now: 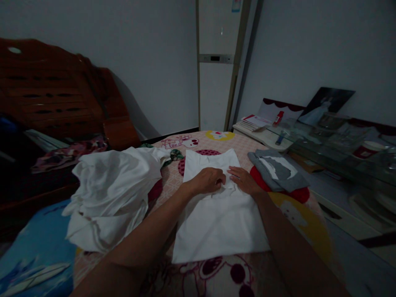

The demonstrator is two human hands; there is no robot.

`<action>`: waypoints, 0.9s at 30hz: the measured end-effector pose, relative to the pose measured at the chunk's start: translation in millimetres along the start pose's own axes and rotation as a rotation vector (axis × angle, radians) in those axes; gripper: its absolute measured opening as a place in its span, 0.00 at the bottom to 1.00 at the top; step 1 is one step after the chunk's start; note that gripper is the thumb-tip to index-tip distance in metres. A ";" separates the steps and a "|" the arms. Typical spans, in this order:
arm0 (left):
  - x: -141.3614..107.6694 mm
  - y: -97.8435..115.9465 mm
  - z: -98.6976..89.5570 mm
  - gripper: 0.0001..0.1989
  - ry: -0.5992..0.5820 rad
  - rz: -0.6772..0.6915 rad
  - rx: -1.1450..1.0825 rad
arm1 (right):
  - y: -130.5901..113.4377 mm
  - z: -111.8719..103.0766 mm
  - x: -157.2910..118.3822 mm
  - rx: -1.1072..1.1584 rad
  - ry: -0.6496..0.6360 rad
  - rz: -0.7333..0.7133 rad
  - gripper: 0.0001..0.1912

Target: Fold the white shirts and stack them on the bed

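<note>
A white garment (221, 225) lies in front of me, folded into a long, narrow panel, with small creases across its middle. My left hand (210, 180) rests on its upper half, fingers curled down and pinching the cloth; the fingertips are partly hidden. Beside it, my right hand (243, 180) lies on the garment's right side with the fingers stretched out over the fabric. The two hands are close together but apart.
Left of the garment is a loose heap of white clothes (114, 185). On the right, a folded grey garment (276, 169) sits on a red one (300, 194). Everything lies on a patterned pink cover (168, 177). A glass-topped stand (340, 159) borders the right side, a wooden bench (46, 90) the left.
</note>
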State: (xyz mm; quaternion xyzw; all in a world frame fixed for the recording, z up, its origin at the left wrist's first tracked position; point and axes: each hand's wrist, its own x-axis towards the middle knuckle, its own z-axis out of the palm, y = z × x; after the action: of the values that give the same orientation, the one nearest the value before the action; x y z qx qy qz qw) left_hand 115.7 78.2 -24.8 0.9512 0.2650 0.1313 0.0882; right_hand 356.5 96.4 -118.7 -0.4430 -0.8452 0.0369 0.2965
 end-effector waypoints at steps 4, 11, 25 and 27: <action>-1.6 0.4 1.6 0.10 -0.192 -0.034 -0.120 | -0.6 -2.2 -0.1 0.006 -0.035 0.031 0.20; 1.6 -6.7 -2.4 0.08 0.011 -0.157 -0.059 | -9.1 -11.0 -1.2 0.026 -0.111 0.074 0.29; -18.6 -83.5 3.9 0.13 0.298 -0.703 -0.021 | -14.8 -10.2 1.3 -0.042 -0.196 0.113 0.40; -17.6 -81.4 10.1 0.13 0.264 -0.674 -0.017 | -15.3 -9.9 1.3 -0.042 -0.197 0.116 0.40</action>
State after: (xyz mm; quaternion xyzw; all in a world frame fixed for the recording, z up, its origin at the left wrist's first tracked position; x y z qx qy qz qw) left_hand 65.0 136.6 -57.3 0.7844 0.5717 0.2190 0.0995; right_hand 350.1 86.1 -105.0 -0.4915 -0.8439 0.0796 0.2000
